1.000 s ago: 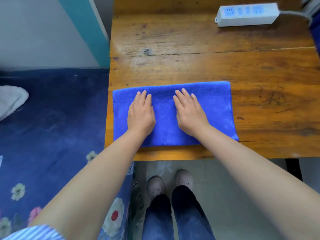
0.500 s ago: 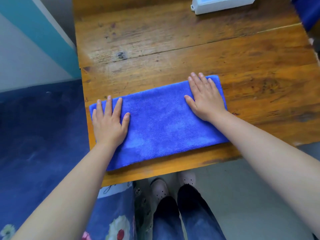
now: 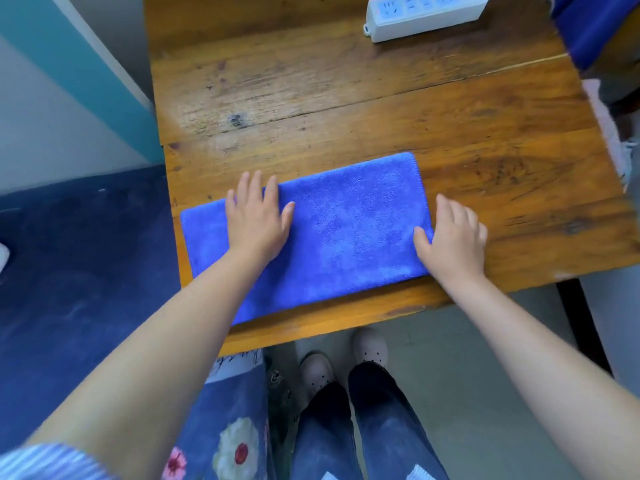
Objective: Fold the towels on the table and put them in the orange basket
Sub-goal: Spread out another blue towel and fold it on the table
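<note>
The blue towel (image 3: 332,237), folded into a long strip, is lying along the desk's (image 3: 450,133) near edge. The left hand (image 3: 256,223) is pressing flat, having slid inward from the left end; the right hand (image 3: 453,237) has shifted off the right end, its grip curling at that edge, likely starting the next fold. The power strip (image 3: 426,13) is sitting at the far edge.

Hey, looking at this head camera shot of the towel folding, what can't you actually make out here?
- Orange basket: not in the head view at all.
- Blue cloth at top right: cut off by the frame edge, so unclear if it is another towel.
- Right hand fingertips at the towel edge: curled away, so a grip cannot be confirmed.
- Towel layers: fold count hidden from above.
- Power strip: top cropped.
</note>
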`<state>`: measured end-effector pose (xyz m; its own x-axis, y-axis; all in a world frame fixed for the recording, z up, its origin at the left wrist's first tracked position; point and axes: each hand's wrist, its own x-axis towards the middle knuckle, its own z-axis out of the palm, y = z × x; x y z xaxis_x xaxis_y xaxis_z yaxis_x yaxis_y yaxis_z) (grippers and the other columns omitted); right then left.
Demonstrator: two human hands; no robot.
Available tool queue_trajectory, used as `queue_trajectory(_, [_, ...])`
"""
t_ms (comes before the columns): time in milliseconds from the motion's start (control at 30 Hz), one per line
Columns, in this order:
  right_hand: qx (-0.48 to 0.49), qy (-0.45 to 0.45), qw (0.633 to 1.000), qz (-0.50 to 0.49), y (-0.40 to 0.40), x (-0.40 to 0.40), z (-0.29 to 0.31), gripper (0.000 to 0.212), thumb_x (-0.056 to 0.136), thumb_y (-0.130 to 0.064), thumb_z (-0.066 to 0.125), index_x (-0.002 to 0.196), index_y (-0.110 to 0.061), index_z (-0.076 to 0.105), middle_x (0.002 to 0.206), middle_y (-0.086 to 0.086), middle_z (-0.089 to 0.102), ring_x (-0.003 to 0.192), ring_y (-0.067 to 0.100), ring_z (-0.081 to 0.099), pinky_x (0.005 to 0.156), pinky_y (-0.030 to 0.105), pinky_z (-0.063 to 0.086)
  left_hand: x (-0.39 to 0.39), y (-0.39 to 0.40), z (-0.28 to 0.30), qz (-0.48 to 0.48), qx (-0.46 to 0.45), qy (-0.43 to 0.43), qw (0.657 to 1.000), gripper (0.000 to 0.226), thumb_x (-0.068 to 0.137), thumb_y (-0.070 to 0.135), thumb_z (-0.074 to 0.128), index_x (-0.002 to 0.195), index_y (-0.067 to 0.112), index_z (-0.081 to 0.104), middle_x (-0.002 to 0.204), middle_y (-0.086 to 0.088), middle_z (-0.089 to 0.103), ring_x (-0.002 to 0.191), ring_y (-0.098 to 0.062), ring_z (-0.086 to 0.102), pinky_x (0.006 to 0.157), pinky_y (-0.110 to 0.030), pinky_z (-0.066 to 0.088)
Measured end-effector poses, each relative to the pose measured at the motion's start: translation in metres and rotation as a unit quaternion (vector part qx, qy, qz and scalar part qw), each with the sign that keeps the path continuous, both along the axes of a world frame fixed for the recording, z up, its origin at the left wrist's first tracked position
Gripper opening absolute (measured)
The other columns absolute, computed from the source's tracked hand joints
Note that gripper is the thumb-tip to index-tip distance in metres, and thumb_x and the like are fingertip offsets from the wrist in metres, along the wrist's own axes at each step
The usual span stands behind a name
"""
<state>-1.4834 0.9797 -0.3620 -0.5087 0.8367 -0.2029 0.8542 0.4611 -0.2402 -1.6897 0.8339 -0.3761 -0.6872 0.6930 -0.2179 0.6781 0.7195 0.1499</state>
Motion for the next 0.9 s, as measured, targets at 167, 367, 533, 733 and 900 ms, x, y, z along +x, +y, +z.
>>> queue_trajectory(167, [-0.065,-0.073,0.994,-0.042,-0.037,0.026,0.002,0.059,0.087,-0.028,0.054,0.137,-0.007,0.032,0.128,0.014,0.047,0.119,0.030,0.040,0.093,0.041,0.027,0.021,0.074,0.015,-0.102,0.019,-0.062,0.993,0.042,0.093,0.023,0.041,0.131,0.004,0.040,0.135,-0.015,0.045,0.126,-0.029,0.038,0.101,-0.041,0.032])
queue_trajectory(367, [-0.152,-0.033,0.975,-0.159,-0.037,0.021,0.004,0.039,0.086,-0.023,0.059,0.118,-0.004,0.047,0.122,0.014,0.052,0.119,0.030,0.042,0.096,0.040,0.033,0.037,0.138,0.020,-0.107,-0.014,-0.177,0.978,0.049,0.090,0.017,0.048,0.137,0.010,0.037,0.139,-0.012,0.045,0.128,-0.030,0.040,0.102,-0.040,0.038])
queue_trajectory(533, [-0.186,-0.015,0.963,-0.195,-0.024,0.016,0.005,0.025,0.079,-0.012,0.056,0.103,-0.005,0.059,0.117,0.013,0.052,0.116,0.031,0.042,0.094,0.036,0.035,0.042,0.162,0.023,-0.072,0.012,-0.245,0.967,0.044,0.086,0.010,0.054,0.129,0.018,0.049,0.127,-0.009,0.056,0.117,-0.026,0.050,0.088,-0.027,0.041])
queue_trajectory(733, [-0.254,0.039,0.933,-0.251,-0.006,0.011,0.000,0.017,0.077,-0.010,0.055,0.092,-0.016,0.059,0.113,0.010,0.057,0.111,0.031,0.048,0.092,0.035,0.038,0.035,0.178,0.037,-0.053,0.014,-0.327,0.943,0.024,0.083,0.004,0.049,0.100,0.018,0.060,0.065,0.003,0.041,0.071,-0.021,0.042,0.049,-0.019,0.029])
queue_trajectory(900, [-0.240,0.197,0.914,-0.263,0.029,0.017,0.010,0.017,0.072,0.001,0.056,0.076,-0.014,0.050,0.070,-0.001,0.052,0.075,0.023,0.049,0.059,0.024,0.029,0.022,0.186,0.059,-0.052,0.070,-0.379,0.921,0.011,0.088,0.010,0.052,0.092,0.019,0.056,0.061,0.003,0.040,0.052,-0.011,0.036,0.034,-0.010,0.027])
